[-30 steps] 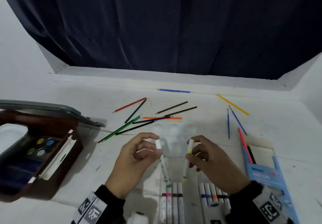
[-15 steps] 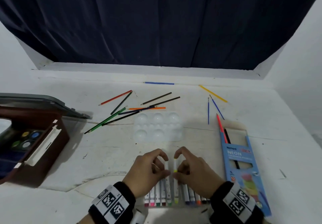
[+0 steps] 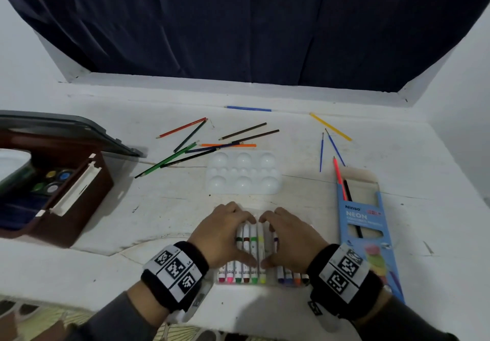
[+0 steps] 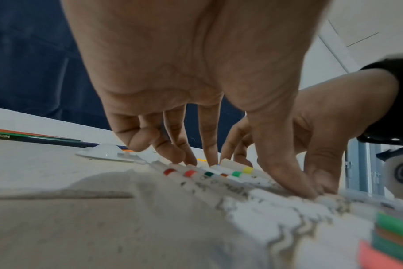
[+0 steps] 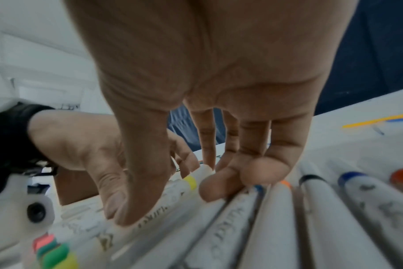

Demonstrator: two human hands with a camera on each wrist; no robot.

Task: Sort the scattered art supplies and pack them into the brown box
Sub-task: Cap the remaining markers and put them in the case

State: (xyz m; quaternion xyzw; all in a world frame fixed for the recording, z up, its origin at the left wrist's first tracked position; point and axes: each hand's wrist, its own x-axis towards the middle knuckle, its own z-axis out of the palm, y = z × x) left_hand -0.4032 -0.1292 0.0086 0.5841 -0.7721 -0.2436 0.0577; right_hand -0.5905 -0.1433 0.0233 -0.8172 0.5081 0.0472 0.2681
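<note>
A row of white markers (image 3: pixel 246 274) with coloured bands lies in a shallow clear tray near the front edge. Both hands are spread over it. My left hand (image 3: pixel 245 239) presses its thumb and fingertips (image 4: pixel 191 161) on the green-banded marker (image 3: pixel 253 239) and its neighbours. My right hand (image 3: pixel 269 241) presses thumb and index on the yellow-banded marker (image 5: pixel 191 182); its little finger rests on the blue-banded one (image 5: pixel 258 188). The thumbs nearly touch. The brown box (image 3: pixel 79 208) stands open at the left with paint pots inside.
A white palette (image 3: pixel 244 173) lies just beyond the hands. Several coloured pencils (image 3: pixel 212 141) are scattered behind it. Two blue brushes (image 3: pixel 322 152) and a yellow pencil (image 3: pixel 330 125) lie far right. A blue pencil carton (image 3: pixel 363 224) lies open at the right.
Each hand carried a marker down towards me and laid it into the row. The lifted pinches became flat presses on the markers. The view tilted down and nearer.
</note>
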